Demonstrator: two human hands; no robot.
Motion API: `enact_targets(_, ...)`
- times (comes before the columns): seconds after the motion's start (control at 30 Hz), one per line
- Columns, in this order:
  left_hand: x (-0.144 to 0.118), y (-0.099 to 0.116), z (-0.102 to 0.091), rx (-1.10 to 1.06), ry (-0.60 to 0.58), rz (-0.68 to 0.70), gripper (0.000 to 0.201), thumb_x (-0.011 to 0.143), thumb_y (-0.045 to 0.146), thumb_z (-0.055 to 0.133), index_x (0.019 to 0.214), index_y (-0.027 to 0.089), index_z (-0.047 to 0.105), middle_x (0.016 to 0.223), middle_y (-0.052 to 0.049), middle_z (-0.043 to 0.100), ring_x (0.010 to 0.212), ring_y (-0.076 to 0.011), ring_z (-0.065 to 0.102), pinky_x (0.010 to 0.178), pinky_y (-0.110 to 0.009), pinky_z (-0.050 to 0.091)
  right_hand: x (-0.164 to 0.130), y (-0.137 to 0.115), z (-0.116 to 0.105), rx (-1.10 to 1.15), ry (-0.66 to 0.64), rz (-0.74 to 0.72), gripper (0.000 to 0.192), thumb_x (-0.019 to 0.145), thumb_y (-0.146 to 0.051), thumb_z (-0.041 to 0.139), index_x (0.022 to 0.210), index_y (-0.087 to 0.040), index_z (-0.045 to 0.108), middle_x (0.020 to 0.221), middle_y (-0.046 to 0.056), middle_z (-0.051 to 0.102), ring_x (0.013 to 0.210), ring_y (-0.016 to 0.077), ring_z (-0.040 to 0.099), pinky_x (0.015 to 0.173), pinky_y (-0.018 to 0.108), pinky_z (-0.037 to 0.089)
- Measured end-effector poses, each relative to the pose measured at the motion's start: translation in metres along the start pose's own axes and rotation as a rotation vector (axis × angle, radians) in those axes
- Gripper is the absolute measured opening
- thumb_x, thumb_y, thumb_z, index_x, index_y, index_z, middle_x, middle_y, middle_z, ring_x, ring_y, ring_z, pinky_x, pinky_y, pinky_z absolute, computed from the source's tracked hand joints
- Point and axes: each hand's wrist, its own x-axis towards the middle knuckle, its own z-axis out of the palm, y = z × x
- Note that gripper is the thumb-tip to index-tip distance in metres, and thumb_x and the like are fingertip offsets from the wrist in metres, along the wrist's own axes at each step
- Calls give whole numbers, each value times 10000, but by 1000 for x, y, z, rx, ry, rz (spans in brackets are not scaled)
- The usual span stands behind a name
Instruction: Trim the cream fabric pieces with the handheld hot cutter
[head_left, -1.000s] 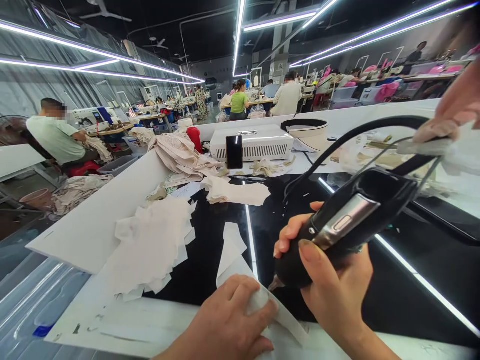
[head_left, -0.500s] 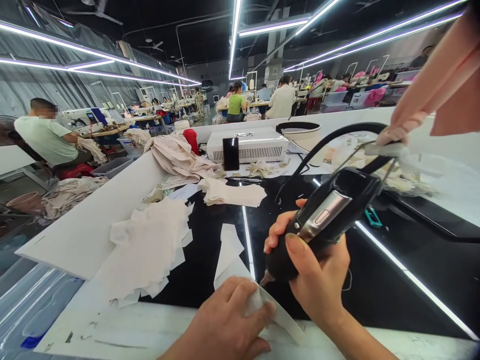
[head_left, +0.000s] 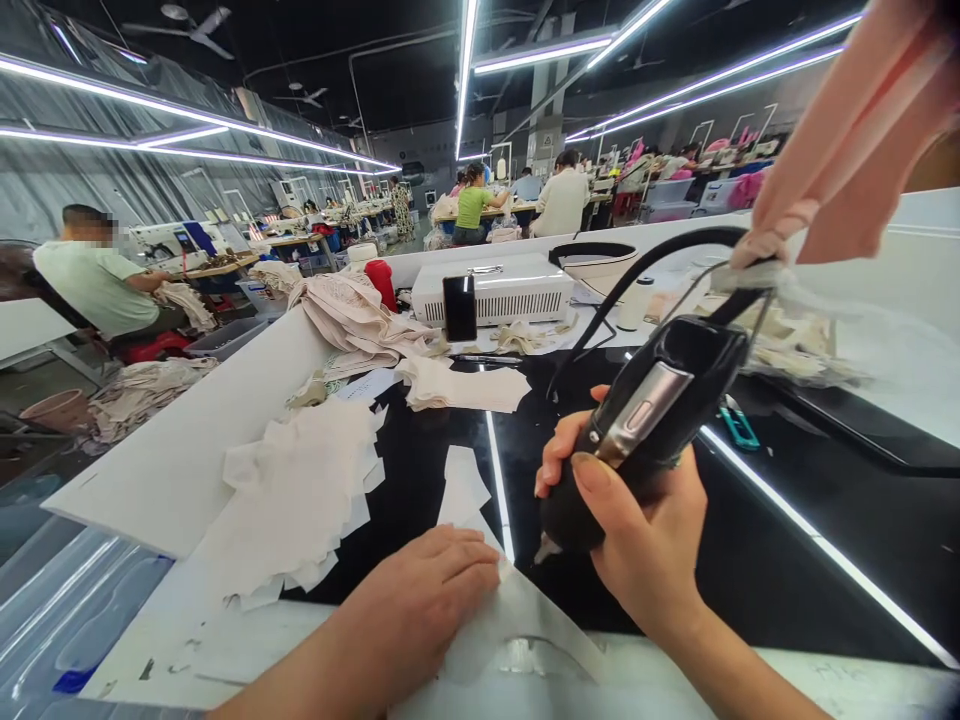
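the left hand [head_left: 420,610] is sliding back toward the near edge now, fingers pressed together and lying flat on the pale cream fabric strip [head_left: 517,620], where half a second ago they were curled over its upper end. the strip is lying at the near edge of the glossy black worktable [head_left: 787,580], half on the white border, and more of it is showing than before. the right hand [head_left: 637,540] is gripping the black corded handheld tool with a silver panel [head_left: 645,420], thumb laid along the barrel, the other fingers wrapped underneath. the tool's metal tip is hanging just above the black surface, beside the strip's far end; it may be clear of the cloth, hard to tell. the stack of cut cream fabric pieces [head_left: 300,490] is sitting unchanged to the left. the white vented box unit [head_left: 499,285] is staying put at the back.
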Motion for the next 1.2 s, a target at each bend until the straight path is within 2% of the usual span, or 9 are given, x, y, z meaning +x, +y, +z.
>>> enact_targets(0.1,-4,-16,1,89,-61,3,515,946,-115,494,1342,182,632,1421,-58,748,1366,-201,686,1240,-366,551,3,-3,-7,-41,14,-2,287,929,-381,917,1084,-305,687,877,-45,755,629,147,688,564,273,624)
enact_targets(0.2,0,-17,7,256,-82,-97,361,1013,-34,553,1295,178,633,1348,-92,743,1180,-247,737,1057,-410,648,5,-7,-15,-57,37,-2,304,915,-429,932,1043,-300,689,880,-41,753,636,153,685,565,283,621)
enact_targets(0.3,13,-2,10,368,-122,-258,148,1063,134,681,1196,186,641,1154,-71,729,953,-247,738,837,-384,658,6,-13,-23,-59,75,0,340,896,-453,948,1087,-301,711,870,-38,744,637,159,682,566,293,615)
enact_targets(0.47,33,25,6,287,-178,-376,108,1031,149,737,1051,197,643,987,-7,683,678,-158,669,598,-284,520,3,-22,-34,-56,71,25,404,910,-453,936,1227,-311,728,876,-29,746,645,167,693,584,311,624)
enact_targets(0.67,32,21,5,370,-63,-235,192,1020,73,662,912,222,606,861,8,652,701,-193,655,606,-310,499,0,-22,-36,-34,113,9,431,895,-436,955,1236,-321,718,885,-33,746,637,156,684,570,291,628)
enact_targets(0.77,32,18,10,414,3,-115,222,1005,4,596,933,214,588,863,-8,641,742,-205,642,654,-311,530,3,-18,-35,-53,116,-18,331,909,-423,941,1123,-309,715,883,-37,747,637,146,685,573,276,625)
enact_targets(0.9,42,22,20,322,67,27,249,961,-48,554,994,196,591,904,-21,651,784,-201,651,702,-309,577,7,-12,-34,-63,109,-44,277,922,-385,923,1041,-294,689,878,-39,744,621,137,675,563,264,619)
enact_targets(1.07,59,26,36,269,144,169,227,1040,-29,495,1079,153,626,944,-49,681,831,-196,668,767,-312,620,7,-10,-30,-71,105,-46,257,924,-340,901,1020,-281,670,862,-37,740,600,139,672,544,266,617)
enact_targets(1.2,67,26,45,251,137,230,201,1084,-10,498,1102,118,652,977,-65,700,909,-189,692,864,-300,636,6,-11,-29,-79,95,-39,285,913,-363,908,1018,-279,657,848,-28,746,576,146,672,498,258,602)
